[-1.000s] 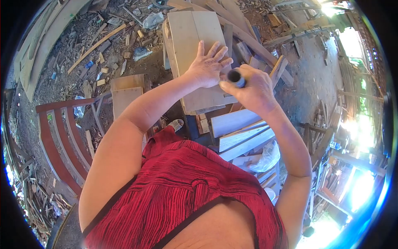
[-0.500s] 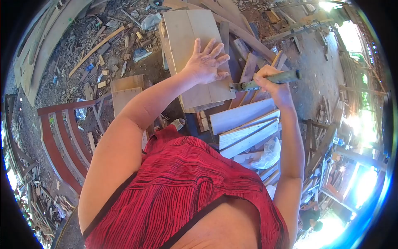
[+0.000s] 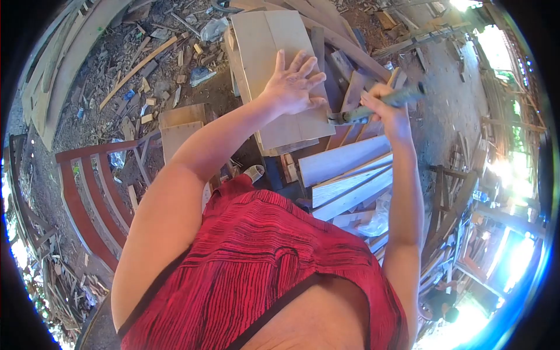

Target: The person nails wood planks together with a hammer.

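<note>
My left hand [image 3: 294, 87] lies with its fingers spread on a pale flat wooden board [image 3: 256, 44], which rests on a raised stack or bench. My right hand [image 3: 388, 112] is wrapped round the greenish handle of a hammer-like tool [image 3: 402, 96]. The tool's metal head sits beside the right edge of the board, close to my left thumb. Whether the head touches the board is hard to tell.
Pale planks [image 3: 344, 160] lie stacked near my body on the right, with a clear plastic bag [image 3: 376, 219] by them. A reddish-brown slatted wooden piece [image 3: 96, 201] stands at the left. Wood scraps litter the ground. Another person [image 3: 440, 303] is at the lower right.
The tool's head has shifted slightly right and its handle end has risen a little. The view has moved slightly. My left hand stays spread on the board.
</note>
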The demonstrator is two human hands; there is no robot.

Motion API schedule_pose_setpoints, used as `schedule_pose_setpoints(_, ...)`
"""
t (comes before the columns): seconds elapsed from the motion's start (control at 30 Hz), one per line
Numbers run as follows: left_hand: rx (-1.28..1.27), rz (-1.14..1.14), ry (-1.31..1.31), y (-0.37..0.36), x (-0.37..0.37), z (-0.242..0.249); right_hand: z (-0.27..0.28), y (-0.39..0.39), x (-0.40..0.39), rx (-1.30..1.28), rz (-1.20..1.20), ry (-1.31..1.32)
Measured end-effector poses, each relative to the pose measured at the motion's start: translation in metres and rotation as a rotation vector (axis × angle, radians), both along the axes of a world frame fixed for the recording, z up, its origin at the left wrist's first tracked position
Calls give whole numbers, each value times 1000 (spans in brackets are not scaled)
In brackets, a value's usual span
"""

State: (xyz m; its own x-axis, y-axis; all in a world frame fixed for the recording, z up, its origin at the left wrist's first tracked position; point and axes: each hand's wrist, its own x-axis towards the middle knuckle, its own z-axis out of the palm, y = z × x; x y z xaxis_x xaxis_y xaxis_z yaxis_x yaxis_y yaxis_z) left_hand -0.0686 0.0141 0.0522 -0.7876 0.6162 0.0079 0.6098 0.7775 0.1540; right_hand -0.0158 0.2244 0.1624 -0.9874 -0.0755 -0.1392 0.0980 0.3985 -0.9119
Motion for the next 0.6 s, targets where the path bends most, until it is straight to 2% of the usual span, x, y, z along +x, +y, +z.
schedule_pose_setpoints(0.13, 12, -2, 57, -2, 1, -4, -2, -7, 12, 29, -21, 101)
schedule_pose_setpoints(0.2, 18, -2, 52, -2, 0, -4, 1, -23, 14, 103, 26, 232)
schedule_pose_setpoints(0.23, 25, 0, 41, 0, 1, -4, -2, -31, 13, 281, -11, 193)
schedule_pose_setpoints(0.27, 26, -8, 43, 1, 0, -5, -2, -42, 15, 282, -19, 194)
schedule_pose_setpoints(0.33, -71, -3, 74, 1, -2, -3, 10, -80, 21, 694, 42, 487)
schedule_pose_setpoints(0.43, -136, -13, -76, 0, 1, 21, 0, -90, 15, 746, 144, 448)
schedule_pose_setpoints(0.57, -87, -9, 1, 1, -1, 2, -2, -83, 18, 792, 153, 523)
schedule_pose_setpoints(0.6, -72, -13, 4, 0, -2, 3, -3, -69, 14, 607, 95, 374)
